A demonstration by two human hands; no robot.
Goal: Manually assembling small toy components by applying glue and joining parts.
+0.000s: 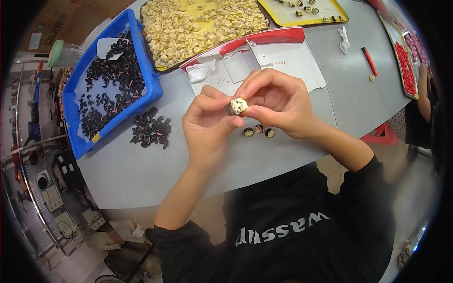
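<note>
Both hands meet above the grey table, pinching one small cream-coloured block-like piece with dark markings on its face. My left hand grips its left side, where a dark part shows between the fingertips. My right hand has thumb and forefinger closed on its right side. Just under the hands lie several small cream-and-black pieces. A loose pile of curved black pieces, some with pink edges, lies to the left of my left hand.
A blue tray of black pieces stands at left. Behind are a tray of many cream pieces and a yellow tray. White paper and cardboard lie beyond my hands. A red marker is at right, near another person's arm.
</note>
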